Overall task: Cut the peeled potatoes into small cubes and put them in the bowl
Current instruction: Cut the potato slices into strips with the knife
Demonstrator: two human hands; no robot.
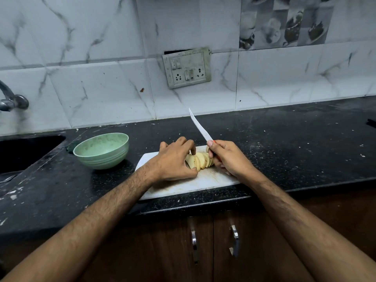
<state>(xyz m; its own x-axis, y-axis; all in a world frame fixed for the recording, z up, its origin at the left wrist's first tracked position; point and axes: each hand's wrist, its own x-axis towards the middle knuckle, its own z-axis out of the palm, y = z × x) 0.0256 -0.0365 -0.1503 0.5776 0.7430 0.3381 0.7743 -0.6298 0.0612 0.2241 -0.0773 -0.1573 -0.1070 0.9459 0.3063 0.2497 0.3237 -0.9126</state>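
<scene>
A peeled potato [201,160], cut into a row of slices that still lean together, lies on a white cutting board [203,180]. My left hand [175,159] grips the left end of the potato with curled fingers. My right hand [227,157] holds a knife [200,128] by its orange handle just right of the slices. The white blade points up and away, lifted off the potato. A pale green bowl [101,150] stands on the black counter to the left of the board, and I see no potato pieces in it.
A dark sink [22,151] is sunk into the counter at far left, with a metal tap [12,98] above it. A switch and socket plate [187,68] sits on the marble-tiled wall. Below the counter edge are wooden cabinet doors with metal handles [235,241].
</scene>
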